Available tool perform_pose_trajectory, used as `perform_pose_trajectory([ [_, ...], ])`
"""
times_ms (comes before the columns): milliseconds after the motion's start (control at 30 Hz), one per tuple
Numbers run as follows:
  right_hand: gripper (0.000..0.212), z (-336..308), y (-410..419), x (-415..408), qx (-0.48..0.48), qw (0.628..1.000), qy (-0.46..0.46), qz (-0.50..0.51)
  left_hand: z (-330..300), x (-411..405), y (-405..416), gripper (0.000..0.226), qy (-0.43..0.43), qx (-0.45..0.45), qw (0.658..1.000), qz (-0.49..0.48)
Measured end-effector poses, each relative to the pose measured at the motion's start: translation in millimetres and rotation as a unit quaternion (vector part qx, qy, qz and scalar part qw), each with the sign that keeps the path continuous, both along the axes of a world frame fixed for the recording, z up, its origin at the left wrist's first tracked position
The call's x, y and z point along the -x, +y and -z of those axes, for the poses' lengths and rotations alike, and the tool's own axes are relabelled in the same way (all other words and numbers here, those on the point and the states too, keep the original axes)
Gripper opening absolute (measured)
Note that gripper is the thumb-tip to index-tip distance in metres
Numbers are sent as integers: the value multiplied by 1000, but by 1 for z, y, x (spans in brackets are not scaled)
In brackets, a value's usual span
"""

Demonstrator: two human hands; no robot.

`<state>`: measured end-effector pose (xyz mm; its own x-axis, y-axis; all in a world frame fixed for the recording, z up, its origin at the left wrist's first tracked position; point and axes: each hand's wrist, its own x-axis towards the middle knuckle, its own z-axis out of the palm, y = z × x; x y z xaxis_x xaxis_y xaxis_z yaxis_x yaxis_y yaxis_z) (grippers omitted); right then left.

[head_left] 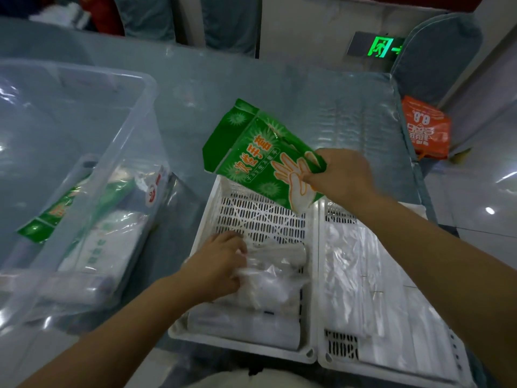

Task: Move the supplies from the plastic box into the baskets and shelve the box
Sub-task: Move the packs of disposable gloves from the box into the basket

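Note:
My right hand pinches a green packet of disposable gloves by its near corner, tilted in the air over the far end of the left white basket. My left hand rests in that basket on a clear bag of white supplies, fingers around its edge. A white roll lies at the basket's near end. The right white basket holds flat clear-wrapped packs. The clear plastic box stands at the left with another green packet and white packs inside.
Everything stands on a table under a clear plastic cover. An orange bag sits beyond the table's right edge beside a covered chair. A green exit sign glows on the far wall.

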<state>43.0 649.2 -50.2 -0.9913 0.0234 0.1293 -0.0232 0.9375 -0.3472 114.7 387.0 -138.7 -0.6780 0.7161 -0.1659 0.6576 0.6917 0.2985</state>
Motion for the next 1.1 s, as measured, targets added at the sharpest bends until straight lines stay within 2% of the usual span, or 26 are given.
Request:
perform_pose_trajectory([
  [133, 24, 8, -18, 14, -94, 990, -92, -43, 7, 3, 3, 56, -85, -21, 996, -28],
  [233, 29, 17, -30, 23, -160, 972, -156, -68, 10, 1, 5, 77, -113, -31, 992, -55],
  [333, 31, 23, -38, 31, -177, 952, -232, -93, 9, -1, 4, 78, -117, -44, 991, -52],
  [500, 33, 27, -44, 43, -150, 919, -341, -131, 9, -2, 4, 70, -118, -41, 992, -22],
  [633, 48, 51, -51, 43, -217, 915, -319, -119, 9, -1, 4, 69, -119, -45, 992, -20],
  [733, 54, 67, -50, 41, -211, 931, -287, -84, 11, 0, 1, 72, -122, -37, 992, -21],
  [833, 58, 71, -46, 42, -194, 933, -296, -70, 11, 1, -1, 77, -139, -20, 990, -20],
  [933, 36, 67, -43, 47, -119, 944, -305, -49, 7, 7, -3, 90, -164, 0, 986, -15],
  [1033, 21, 66, -41, 49, -117, 961, -243, -53, -2, 16, -5, 101, -206, 12, 978, -7],
  [1100, 18, 68, -41, 48, -110, 975, -187, -41, -6, 23, -5, 96, -233, 1, 972, -16],
])
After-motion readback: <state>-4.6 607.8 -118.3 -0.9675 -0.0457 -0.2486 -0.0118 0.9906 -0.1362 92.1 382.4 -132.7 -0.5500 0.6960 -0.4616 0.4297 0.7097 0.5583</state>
